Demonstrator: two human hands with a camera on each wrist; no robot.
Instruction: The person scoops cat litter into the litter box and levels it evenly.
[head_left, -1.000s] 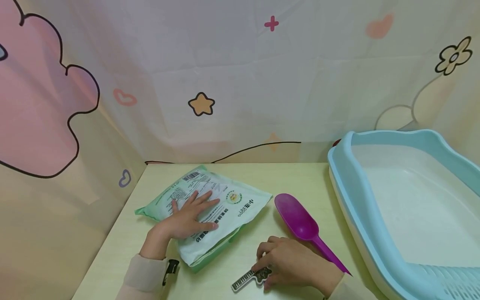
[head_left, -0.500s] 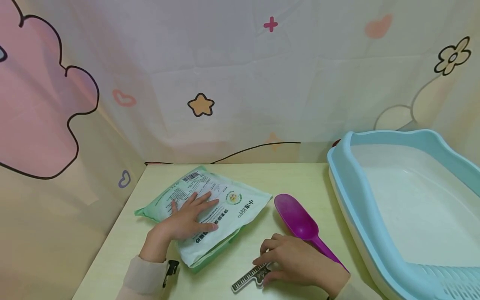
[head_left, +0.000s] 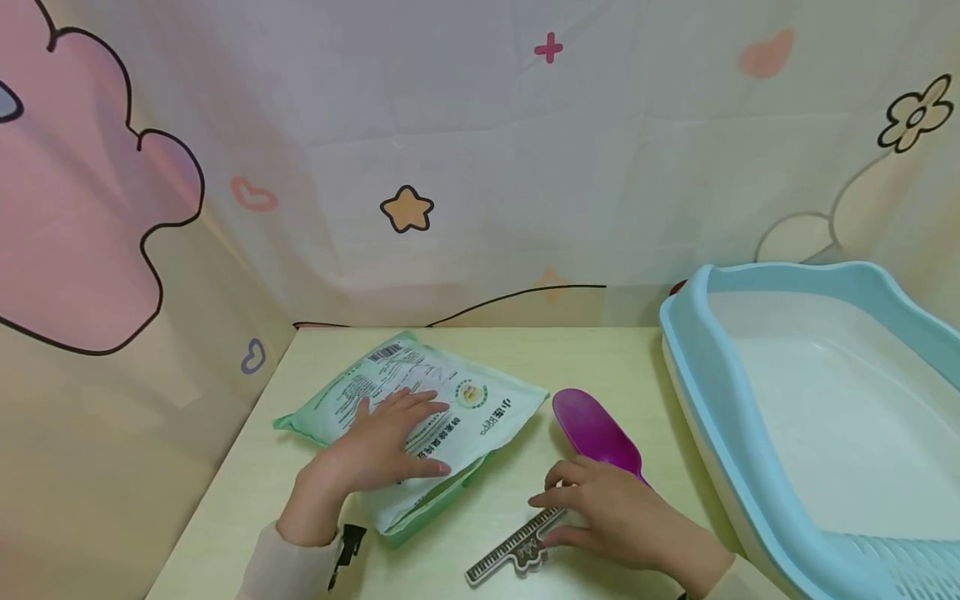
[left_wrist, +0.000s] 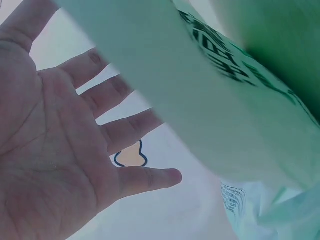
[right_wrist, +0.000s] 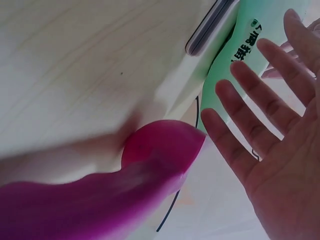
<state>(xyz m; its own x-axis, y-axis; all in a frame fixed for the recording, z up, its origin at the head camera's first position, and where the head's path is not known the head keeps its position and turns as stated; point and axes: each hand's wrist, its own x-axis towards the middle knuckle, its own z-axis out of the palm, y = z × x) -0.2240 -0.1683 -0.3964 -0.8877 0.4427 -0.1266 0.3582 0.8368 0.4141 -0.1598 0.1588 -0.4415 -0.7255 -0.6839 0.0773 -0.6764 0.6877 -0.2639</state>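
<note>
A green and white bag (head_left: 480, 417) printed with dark characters lies on the table. Above its front half is my left hand (head_left: 386, 442), fingers spread; in the left wrist view that open palm (left_wrist: 45, 135) has straight fingers beside the bag (left_wrist: 210, 120). My right hand (head_left: 611, 517) hovers with loosely extended fingers near a flat clip (head_left: 513, 546) with black-and-white striped edging. Part of the clip is under the fingertips. Behind this hand lies a purple scoop (head_left: 596, 429), its handle mostly hidden. The right wrist view shows nothing in the hand (right_wrist: 280, 135).
On the right a large light-blue and white litter tray (head_left: 693, 350) takes up the table's side. A patterned cloth (head_left: 487, 167) hangs behind and on the left. Bare tabletop (head_left: 600, 358) shows between the bag and the tray.
My right hand has drawn back from the clip, up and to the right, uncovering more of it. My left hand has shifted slightly right and its fingers look raised.
</note>
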